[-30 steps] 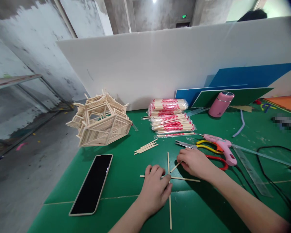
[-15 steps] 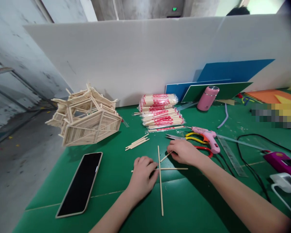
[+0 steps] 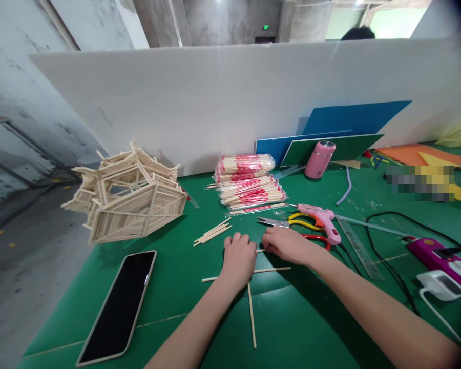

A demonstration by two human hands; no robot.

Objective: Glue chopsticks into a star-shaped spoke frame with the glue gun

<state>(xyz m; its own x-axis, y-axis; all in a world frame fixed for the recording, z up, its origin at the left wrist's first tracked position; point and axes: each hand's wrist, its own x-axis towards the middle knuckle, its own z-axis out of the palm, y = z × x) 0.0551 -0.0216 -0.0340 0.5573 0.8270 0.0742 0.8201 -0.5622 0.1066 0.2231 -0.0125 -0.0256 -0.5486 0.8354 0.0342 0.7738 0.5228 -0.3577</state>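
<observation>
Two thin wooden chopsticks lie crossed on the green table. One lengthwise chopstick [image 3: 252, 318] runs toward me, and the crosswise chopstick [image 3: 272, 269] passes beneath my left wrist. My left hand [image 3: 240, 259] is bent over the far part of the lengthwise one, fingers closed on it and hiding its tip. Close on its right, my right hand [image 3: 284, 240] pinches a short piece of stick [image 3: 260, 251], whose other end reaches my left fingers. Several short sticks [image 3: 213, 231] lie beyond my left hand. Scissors [image 3: 272, 222] and red-handled pliers [image 3: 318, 238] are just past my right hand.
A stick-built model [image 3: 138, 200] stands left, behind a phone [image 3: 119, 307]. Wrapped chopstick packs [image 3: 249, 189] lie at the back. A pink glue gun [image 3: 322, 220], clear ruler [image 3: 359, 248], pink bottle [image 3: 319, 160] and cables occupy the right. A white board [image 3: 176, 102] rises behind.
My left hand has moved from the crosswise chopstick up and right onto the lengthwise one. My right hand has brought the short piece close to it. The view has shifted slightly.
</observation>
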